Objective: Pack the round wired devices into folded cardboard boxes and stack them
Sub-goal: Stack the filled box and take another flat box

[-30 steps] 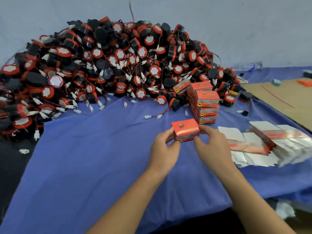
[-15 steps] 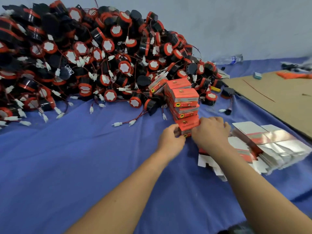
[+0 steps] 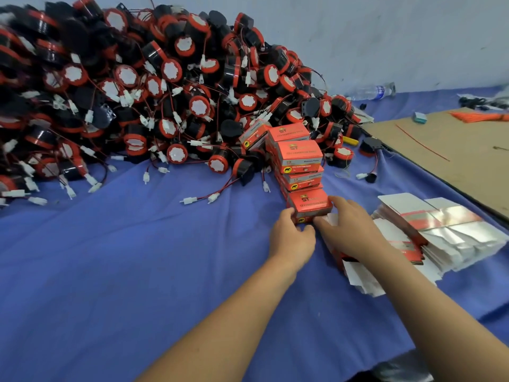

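Here, left hand [image 3: 289,238] and right hand [image 3: 351,230] grip the box [image 3: 309,203], hiding its front.

Packing workshop: heaped wired devices [image 3: 154,86], flat cartons [image 3: 451,230].

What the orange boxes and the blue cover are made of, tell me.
Orange boxes: likely thin printed cardboard, slightly glossy; crisp folded edges, printed lettering. Blue cover: looks like matte cloth; soft wrinkles, no shine.
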The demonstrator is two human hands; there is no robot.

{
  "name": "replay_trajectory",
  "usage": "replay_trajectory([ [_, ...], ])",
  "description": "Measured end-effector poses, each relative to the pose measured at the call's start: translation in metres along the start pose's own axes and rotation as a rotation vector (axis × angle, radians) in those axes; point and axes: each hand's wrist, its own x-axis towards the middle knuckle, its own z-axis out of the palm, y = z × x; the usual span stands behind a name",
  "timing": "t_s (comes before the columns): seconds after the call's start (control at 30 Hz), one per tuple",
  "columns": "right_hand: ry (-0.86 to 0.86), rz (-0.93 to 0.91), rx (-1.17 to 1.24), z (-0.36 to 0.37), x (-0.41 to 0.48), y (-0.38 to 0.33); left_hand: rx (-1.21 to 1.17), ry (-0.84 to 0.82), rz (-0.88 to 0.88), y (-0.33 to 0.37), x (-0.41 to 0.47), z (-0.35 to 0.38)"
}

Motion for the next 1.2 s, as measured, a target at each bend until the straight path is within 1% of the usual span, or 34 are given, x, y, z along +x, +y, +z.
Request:
replay_trajectory([
  [0.1, 0.007, -0.056, 0.002, -0.012, -0.010, 0.008, -0.029, 0.073, -0.026, 0.007, -0.013, 0.004],
  [0.17, 0.096, -0.043, 0.021, -0.021, -0.020, 0.015, -0.022, 0.091, -0.046, 0.007, -0.028, 0.015],
  [0.27, 0.252, 0.102, 0.101, -0.033, -0.045, 0.035, -0.010, -0.021, -0.045, 0.004, -0.055, 0.037],
  [0.33, 0.279, 0.198, 0.041, -0.033, -0.064, 0.049, -0.002, -0.058, -0.009, 0.002, -0.065, 0.048],
  [0.4, 0.282, 0.245, -0.042, -0.026, -0.078, 0.056, 0.058, -0.051, 0.037, 0.001, -0.069, 0.053],
  [0.47, 0.289, 0.271, -0.059, -0.020, -0.086, 0.055, 0.087, -0.023, 0.042, -0.001, -0.069, 0.056],
  [0.57, 0.317, 0.239, -0.028, -0.017, -0.090, 0.054, -0.049, 0.019, -0.011, -0.003, -0.072, 0.053],
  [0.67, 0.356, 0.206, 0.022, -0.019, -0.096, 0.054, -0.203, 0.020, -0.091, -0.004, -0.073, 0.049],
  [0.73, 0.362, 0.201, 0.069, -0.023, -0.103, 0.050, -0.324, -0.016, -0.154, -0.002, -0.074, 0.043],
  [0.8, 0.358, 0.205, 0.110, -0.030, -0.110, 0.045, -0.472, -0.088, -0.207, 0.003, -0.076, 0.033],
  [0.87, 0.364, 0.184, 0.141, -0.037, -0.119, 0.040, -0.601, -0.166, -0.222, 0.011, -0.082, 0.018],
  [0.97, 0.327, 0.098, 0.311, -0.051, -0.135, 0.025, -0.670, -0.221, -0.158, 0.017, -0.096, -0.012],
  [1.03, 0.266, 0.006, 0.414, -0.056, -0.147, 0.012, -0.621, -0.195, -0.066, 0.017, -0.110, -0.033],
  [1.13, 0.194, -0.140, 0.357, -0.046, -0.159, -0.011, -0.465, -0.037, 0.088, 0.008, -0.133, -0.064],
  [1.2, 0.163, -0.200, 0.297, -0.033, -0.163, -0.029, -0.369, 0.081, 0.156, 0.001, -0.147, -0.083],
])
